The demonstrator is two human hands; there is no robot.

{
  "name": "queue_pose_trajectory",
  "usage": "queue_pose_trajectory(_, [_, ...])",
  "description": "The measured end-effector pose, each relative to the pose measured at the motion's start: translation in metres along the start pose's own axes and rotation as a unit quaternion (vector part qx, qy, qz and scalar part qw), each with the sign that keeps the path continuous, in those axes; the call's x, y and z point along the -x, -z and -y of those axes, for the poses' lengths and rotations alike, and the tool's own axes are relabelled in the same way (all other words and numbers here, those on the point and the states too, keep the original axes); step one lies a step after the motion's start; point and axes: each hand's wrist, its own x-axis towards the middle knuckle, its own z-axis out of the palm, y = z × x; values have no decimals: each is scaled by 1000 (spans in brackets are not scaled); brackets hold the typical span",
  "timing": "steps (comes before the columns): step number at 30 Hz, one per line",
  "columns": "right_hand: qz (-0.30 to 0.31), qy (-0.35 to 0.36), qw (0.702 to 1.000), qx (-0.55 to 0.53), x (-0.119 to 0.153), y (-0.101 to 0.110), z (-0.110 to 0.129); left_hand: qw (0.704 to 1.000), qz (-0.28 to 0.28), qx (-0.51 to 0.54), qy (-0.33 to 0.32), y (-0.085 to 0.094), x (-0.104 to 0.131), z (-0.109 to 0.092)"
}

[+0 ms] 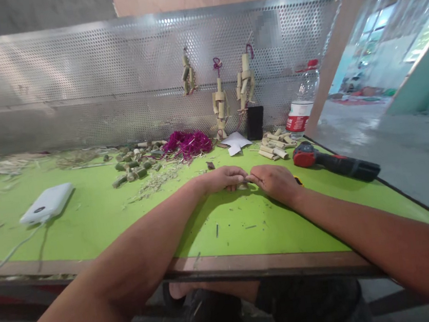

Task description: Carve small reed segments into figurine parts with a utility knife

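Observation:
Both hands meet over the green tabletop (pixel 222 232). My left hand (pixel 226 179) is closed, its fingertips pinching a small pale piece (pixel 242 185) that is mostly hidden. Against it, my right hand (pixel 274 181) is closed around something dark and thin, too covered to name. A bit of yellow and black (pixel 298 181) shows beside the right hand's outer edge. Just behind the left hand lies a small dark brown scrap (pixel 210 165).
A power bank (pixel 47 203) with a cable lies left. Cut stem pieces (pixel 133 165), purple string (pixel 187 144) and pale tubes (pixel 274 145) are at the back. A cordless tool (pixel 334 163) and a bottle (pixel 303 104) stand right. Jointed figures (pixel 220 103) hang on the perforated metal panel (pixel 112 79).

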Motion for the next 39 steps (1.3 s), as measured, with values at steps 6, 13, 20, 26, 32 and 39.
queue_pose_trajectory(6, [35, 31, 999, -21, 0, 3, 2, 1000, 23, 0, -2, 3, 3, -3])
queue_pose_trajectory(13, [75, 92, 992, -36, 3, 3, 0, 1000, 3, 23, 9, 3, 3, -3])
queue_pose_trajectory(20, [6, 1, 1000, -18, 1, 2, -1, 999, 19, 25, -7, 3, 0, 2])
queue_pose_trajectory(26, [-1, 5, 1000, 5, 1, 0, 1, 1000, 23, 17, 0, 4, 0, -2])
queue_pose_trajectory(32, [42, 50, 997, -30, 2, 2, 0, 998, 45, 34, -13, 3, 3, -8])
queue_pose_trajectory(39, [24, 47, 997, -47, 3, 1, -2, 1000, 22, 19, -10, 2, 4, -7])
